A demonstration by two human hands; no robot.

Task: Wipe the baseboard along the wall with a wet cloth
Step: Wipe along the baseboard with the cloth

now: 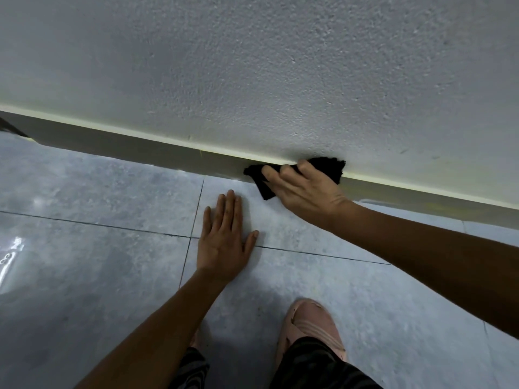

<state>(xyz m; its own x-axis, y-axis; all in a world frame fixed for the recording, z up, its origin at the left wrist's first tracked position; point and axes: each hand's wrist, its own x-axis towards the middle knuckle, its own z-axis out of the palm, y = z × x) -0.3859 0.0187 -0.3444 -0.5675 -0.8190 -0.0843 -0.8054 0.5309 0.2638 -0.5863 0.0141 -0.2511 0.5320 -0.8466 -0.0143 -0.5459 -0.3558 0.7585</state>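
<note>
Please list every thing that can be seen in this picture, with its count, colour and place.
wall: one, white, rough, fills the top of the view.
baseboard: one, grey with a pale top edge, runs where the wall meets the floor.
floor: grey glossy tiles with dark joints, lower part of the view.
cloth: one, black, pressed on the baseboard under the right hand.
dark object: one, at the far left edge; cannot tell what it is.
slipper: one plainly seen, pink, bottom centre.
shorts: dark patterned, bottom edge.
left hand: flat on the floor, fingers spread.
right hand: holds the cloth.
</note>
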